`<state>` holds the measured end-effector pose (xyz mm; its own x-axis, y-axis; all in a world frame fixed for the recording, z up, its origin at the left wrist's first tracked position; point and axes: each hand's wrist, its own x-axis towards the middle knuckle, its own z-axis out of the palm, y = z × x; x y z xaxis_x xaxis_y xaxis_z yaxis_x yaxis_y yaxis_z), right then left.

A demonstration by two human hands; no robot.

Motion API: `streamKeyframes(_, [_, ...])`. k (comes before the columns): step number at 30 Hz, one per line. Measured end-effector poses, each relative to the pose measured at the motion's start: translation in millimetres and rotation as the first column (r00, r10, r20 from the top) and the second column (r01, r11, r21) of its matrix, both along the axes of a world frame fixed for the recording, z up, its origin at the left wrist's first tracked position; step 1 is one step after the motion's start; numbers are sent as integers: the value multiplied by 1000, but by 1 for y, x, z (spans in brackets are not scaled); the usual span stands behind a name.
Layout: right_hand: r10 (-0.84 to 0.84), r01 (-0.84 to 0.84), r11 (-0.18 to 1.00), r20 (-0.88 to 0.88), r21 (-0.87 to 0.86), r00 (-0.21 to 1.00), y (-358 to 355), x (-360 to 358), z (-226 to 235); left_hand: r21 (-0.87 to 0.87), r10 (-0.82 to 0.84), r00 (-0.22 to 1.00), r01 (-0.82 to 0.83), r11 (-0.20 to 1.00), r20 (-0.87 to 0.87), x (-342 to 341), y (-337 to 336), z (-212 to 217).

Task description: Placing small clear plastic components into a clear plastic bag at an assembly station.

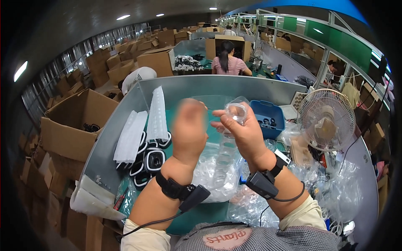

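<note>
Right hand (245,134): raised above the tabletop (197,213), fingers closed on a clear plastic shell (235,112), which stands at the fingertips, just above and slightly left of the knuckles. A black band with a small black unit (264,183) sits on the wrist, a thin cable trailing from it.

Left hand (189,127): raised level with the right one and just to its left, blurred by motion; back of the hand toward the camera. Whether its fingers touch the shell or are closed cannot be told. A like wrist unit (190,196) hangs below it.

Directly beneath both hands: a strip of clear moulded plastic trays (222,163) lying on a heap of crumpled transparent bags (255,201).

Left of the left hand: a row of black-and-white camera-like devices (150,159), partly covered by two stacks of white moulded trays (144,125).

Beyond the right hand: a blue bin (268,115) holding small dark parts. Further right: a white desk fan (326,119), turned toward the person.

Around the tabletop: a grey partition wall (217,85). Outside it, to the left: open cardboard boxes (71,125). Behind the partition: another person in a pink top (228,62), seated with back turned.
</note>
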<state>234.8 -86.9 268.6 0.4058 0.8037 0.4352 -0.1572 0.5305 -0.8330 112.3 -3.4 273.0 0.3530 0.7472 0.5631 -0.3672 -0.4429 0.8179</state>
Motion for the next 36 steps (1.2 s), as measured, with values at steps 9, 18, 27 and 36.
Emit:
streamKeyframes(9, [-215,200,975,186,96,959,6,13,-4,211,196,979,-202,956,50,-9,19,-7])
streamKeyframes(18, [-12,12,1000,-104,5,994,0,15,-18,201,142,990,-136,970,-17,-14,16,-12])
streamKeyframes(27, [-149,139,989,-233,-57,961,1,11,-39,144,116,993,-115,983,2,-9,12,-35])
streamKeyframes(36, [-178,207,955,147,-211,973,-2,22,-58,21,86,996,-87,996,33,-5,20,-50])
